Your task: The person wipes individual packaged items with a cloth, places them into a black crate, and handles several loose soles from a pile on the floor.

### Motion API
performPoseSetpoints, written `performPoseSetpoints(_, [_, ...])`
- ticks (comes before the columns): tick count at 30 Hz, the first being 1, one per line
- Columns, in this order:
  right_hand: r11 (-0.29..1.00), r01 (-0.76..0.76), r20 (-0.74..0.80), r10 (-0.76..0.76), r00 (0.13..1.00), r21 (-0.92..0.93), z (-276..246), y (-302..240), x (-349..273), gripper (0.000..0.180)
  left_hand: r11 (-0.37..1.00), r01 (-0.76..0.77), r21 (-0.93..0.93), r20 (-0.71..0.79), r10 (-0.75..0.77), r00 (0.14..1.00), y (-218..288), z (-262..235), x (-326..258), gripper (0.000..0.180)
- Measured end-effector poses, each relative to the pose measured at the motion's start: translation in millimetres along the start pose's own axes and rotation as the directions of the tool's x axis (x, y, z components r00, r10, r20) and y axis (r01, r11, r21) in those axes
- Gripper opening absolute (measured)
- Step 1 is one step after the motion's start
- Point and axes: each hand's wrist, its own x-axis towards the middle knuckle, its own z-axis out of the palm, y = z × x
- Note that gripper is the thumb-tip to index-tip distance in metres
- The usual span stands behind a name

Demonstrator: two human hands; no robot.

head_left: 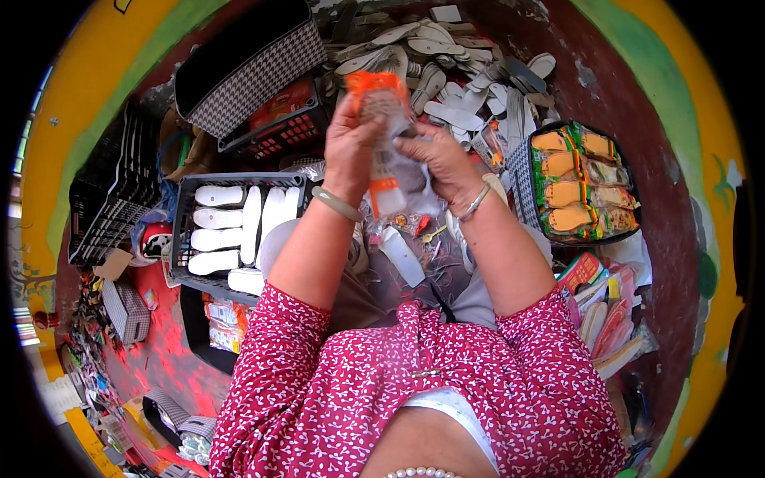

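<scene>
My left hand grips the upper part of a clear plastic packet with orange ends, held upright in front of me. My right hand holds the packet's lower right side, where a grey insole sits inside or against it. Both wrists wear bangles. A loose white insole lies on my lap below the hands, among small bits of scrap.
A black crate of white insoles stands at my left. At my right is a crate of packed orange insoles. A pile of loose grey and white insoles lies ahead. Black crates stack at far left; packets lie at right.
</scene>
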Motion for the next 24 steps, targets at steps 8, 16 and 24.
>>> performPoseSetpoints(8, [0.998,-0.062,0.001,0.062,0.998,-0.033,24,12,-17,0.019,0.996,-0.082,0.026,-0.116,0.084,0.990,14,-12,14,0.029])
performPoseSetpoints(16, [0.974,-0.080,0.019,0.086,0.996,-0.210,12,10,-19,0.019,0.996,-0.060,-0.065,-0.139,0.050,0.989,18,-8,18,0.027])
performPoseSetpoints(24, [0.039,0.101,0.072,-0.453,0.889,-0.994,15,-5,-26,0.026,0.979,0.101,0.179,-0.350,-0.032,0.936,-17,-14,14,0.066])
